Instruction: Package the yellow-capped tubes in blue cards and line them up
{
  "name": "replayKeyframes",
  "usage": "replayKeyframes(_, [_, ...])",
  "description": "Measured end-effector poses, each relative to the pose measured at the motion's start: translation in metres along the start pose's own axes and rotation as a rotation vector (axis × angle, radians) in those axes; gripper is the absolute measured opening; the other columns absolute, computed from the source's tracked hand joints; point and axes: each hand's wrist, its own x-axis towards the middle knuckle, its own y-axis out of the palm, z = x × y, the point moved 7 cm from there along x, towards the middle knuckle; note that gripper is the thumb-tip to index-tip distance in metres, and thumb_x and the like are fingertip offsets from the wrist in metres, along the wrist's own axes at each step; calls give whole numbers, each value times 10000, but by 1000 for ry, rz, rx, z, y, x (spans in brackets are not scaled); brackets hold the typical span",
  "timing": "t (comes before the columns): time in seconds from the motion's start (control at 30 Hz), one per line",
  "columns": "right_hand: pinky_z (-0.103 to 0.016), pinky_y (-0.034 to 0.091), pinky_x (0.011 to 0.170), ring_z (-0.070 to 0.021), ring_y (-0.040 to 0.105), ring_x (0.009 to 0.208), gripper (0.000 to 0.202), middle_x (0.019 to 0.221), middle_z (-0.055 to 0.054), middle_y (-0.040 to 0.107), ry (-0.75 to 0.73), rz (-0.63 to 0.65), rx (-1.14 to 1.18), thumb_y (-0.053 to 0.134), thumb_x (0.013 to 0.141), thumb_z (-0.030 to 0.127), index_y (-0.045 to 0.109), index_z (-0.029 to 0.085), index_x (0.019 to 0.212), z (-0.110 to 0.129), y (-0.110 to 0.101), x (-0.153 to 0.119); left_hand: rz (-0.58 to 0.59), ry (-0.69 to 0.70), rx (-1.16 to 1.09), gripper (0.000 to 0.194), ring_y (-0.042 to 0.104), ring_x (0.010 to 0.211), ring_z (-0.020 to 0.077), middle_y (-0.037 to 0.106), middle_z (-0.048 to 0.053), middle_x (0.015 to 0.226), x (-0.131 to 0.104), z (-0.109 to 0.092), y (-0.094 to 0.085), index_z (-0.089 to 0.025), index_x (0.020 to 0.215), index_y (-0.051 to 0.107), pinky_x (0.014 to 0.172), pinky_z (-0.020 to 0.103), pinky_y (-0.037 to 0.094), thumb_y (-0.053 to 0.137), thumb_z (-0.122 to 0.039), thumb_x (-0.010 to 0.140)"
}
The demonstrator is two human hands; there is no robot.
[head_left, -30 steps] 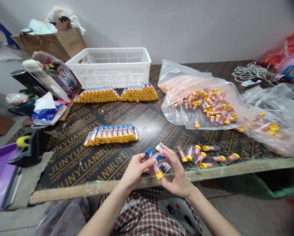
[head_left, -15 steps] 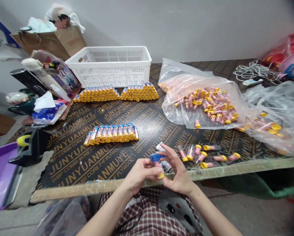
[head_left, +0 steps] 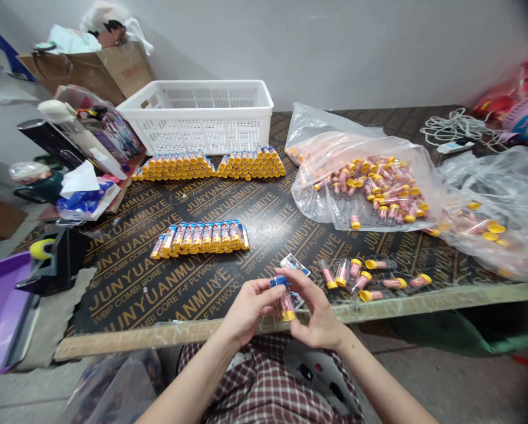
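Observation:
A small clear tube (head_left: pixel 286 306) with pink contents and a yellow cap is between my hands, above the table's front edge. My left hand (head_left: pixel 250 309) pinches it from the left, thumb across its upper part. A blue printed label (head_left: pixel 279 281) lies round the tube's upper end; how far it wraps is hard to tell. My right hand (head_left: pixel 317 312) curves round the other side, fingertips near the label and thumb by the cap. Beneath and behind the hands lie flat printed labels (head_left: pixel 296 264), partly hidden. Loose unlabelled tubes (head_left: pixel 355 270) lie right of my right hand.
Labelled tubes (head_left: pixel 202 235) form a stack mid-table, with two more piles before a white basket (head_left: pixel 202 132). A plastic bag (head_left: pixel 365 182) spills more capped tubes at right. A tape dispenser (head_left: pixel 54 259) stands left, near bottles (head_left: pixel 65 126) and a paper bag (head_left: pixel 91 70).
My left thumb has moved up the tube toward the blue label, and the tube's pink middle shows more. My right fingers have come slightly down and closer round it.

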Motion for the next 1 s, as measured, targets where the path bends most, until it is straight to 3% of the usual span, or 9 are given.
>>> replayKeyframes(0.43, [-397,457,996,-263,482,1205,849,1342,-93,446,-40,-74,49,492,563,31,308,232,1367,4,1,1,-24,0,-57,312,517,566,69,606,29,668,-3,1,0,-86,789,678,530,171,427,765,-347,644])
replayKeyframes(0.6, [-429,433,1020,-267,471,1220,820,1414,-107,371,16,-4,14,551,668,93,231,242,1409,4,3,3,-65,27,-27,348,527,526,76,621,30,644,-1,-4,-10,-93,757,665,520,190,425,759,-402,626])
replayKeyframes(0.7, [-495,402,1031,-296,475,1211,799,1444,-126,330,106,-36,-75,604,742,222,199,251,1431,-11,-14,-1,-260,177,129,379,520,494,89,619,24,599,-2,-41,-54,-105,672,640,500,207,416,772,-444,566])
replayKeyframes(0.8, [-557,429,981,-336,540,1131,813,1412,-124,394,181,-227,-93,658,717,338,245,306,1417,-37,-47,-8,-588,414,406,366,526,506,109,614,11,572,-20,-106,-124,-129,647,622,496,216,402,754,-460,558])
replayKeyframes(0.87, [-587,449,943,-365,566,1084,819,1383,-121,436,215,-324,-92,685,676,405,300,328,1396,-52,-65,-15,-828,493,626,375,534,527,123,616,10,583,-38,-147,-171,-141,677,627,517,228,406,706,-499,595])
replayKeyframes(0.93, [-605,450,935,-386,561,1083,805,1359,-113,465,242,-372,-105,694,654,441,347,337,1373,-62,-75,-21,-1054,434,931,396,553,571,142,629,22,603,-51,-175,-211,-147,693,645,547,237,405,668,-536,619])
replayKeyframes(1.0, [-614,446,937,-390,559,1082,775,1317,-104,501,265,-383,-128,688,656,455,373,343,1356,-67,-78,-25,-1131,376,1050,382,570,615,171,637,41,610,-52,-187,-239,-148,655,651,576,253,396,694,-523,590])
